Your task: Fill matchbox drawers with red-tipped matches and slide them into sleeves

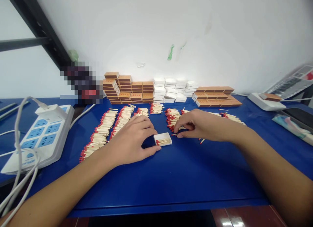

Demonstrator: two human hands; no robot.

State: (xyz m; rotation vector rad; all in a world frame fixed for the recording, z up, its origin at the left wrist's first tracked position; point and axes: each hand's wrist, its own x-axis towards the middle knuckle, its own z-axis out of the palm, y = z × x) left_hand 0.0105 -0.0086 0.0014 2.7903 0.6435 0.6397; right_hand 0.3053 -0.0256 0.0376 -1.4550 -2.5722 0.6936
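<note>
A small white matchbox tray [167,135] with some matches [161,142] in it lies on the blue table. My left hand [137,139] grips the tray's left end between thumb and forefinger. To the right of the tray, my right hand [193,124] is pinched at the tabletop, with a match [174,134] at its fingertips. Just behind that hand is a heap of red-headed matches [171,116]. Long rows of matches [101,127] spread out behind and left of my left hand. More matches [233,118] lie beyond my right forearm, which partly hides them.
Against the wall stand stacks of brown matchboxes [135,96], white trays [168,90] and further brown matchboxes [217,102]. A white power strip [44,135] with cables is at the left. On the right are a white device [266,103] and a phone [298,118]. The table's front edge [156,209] is close.
</note>
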